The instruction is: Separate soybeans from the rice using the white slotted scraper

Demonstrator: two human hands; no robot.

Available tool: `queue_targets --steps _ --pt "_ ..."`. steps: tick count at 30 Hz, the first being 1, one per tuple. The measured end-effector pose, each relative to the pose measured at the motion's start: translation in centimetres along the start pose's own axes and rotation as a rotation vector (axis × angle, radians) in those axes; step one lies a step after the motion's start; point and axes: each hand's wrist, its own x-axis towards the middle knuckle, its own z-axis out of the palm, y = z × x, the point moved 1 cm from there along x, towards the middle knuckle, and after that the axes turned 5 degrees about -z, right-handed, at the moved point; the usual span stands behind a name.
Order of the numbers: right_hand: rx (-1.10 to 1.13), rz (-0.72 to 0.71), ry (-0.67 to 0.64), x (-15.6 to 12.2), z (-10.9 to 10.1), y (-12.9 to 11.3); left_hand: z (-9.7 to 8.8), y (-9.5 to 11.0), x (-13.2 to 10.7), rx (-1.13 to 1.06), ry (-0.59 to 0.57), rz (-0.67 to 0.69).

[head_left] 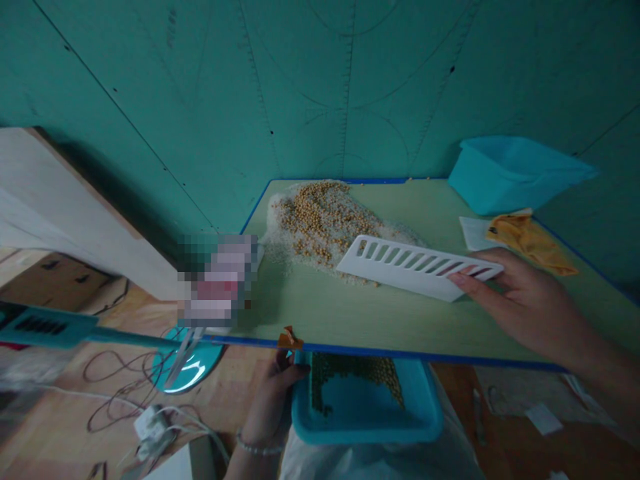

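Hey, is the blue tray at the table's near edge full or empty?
The blue tray is partly filled: beans lie toward its far side, while the near bottom shows bare.

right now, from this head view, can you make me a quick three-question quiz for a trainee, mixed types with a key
1. What does the right hand hold?
A) a yellow cloth
B) a white slotted plastic panel
C) a turquoise bin

2. True or false: the left hand is at the left side of the turquoise tray.

3. Fill in the colour: on the table, round tan beans lie mixed with ___ granules.

Key: 1. B; 2. true; 3. white
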Motion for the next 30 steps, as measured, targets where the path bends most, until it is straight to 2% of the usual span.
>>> queue_targets --steps 13,20,30 --pt "-0.009 0.004 0.008 0.25 0.15 -0.15 0.05 0.04 -0.06 0.043 -0.015 0.028" --pt "-0.035 -0.071 0.014 0.02 0.03 -0.03 0.01 0.04 -0.10 0.058 -0.001 0.031" --pt "-0.040 -0.045 -0.021 -0.04 0.08 -0.31 -0.09 -0.07 -0.10 0.058 -0.011 0.034"
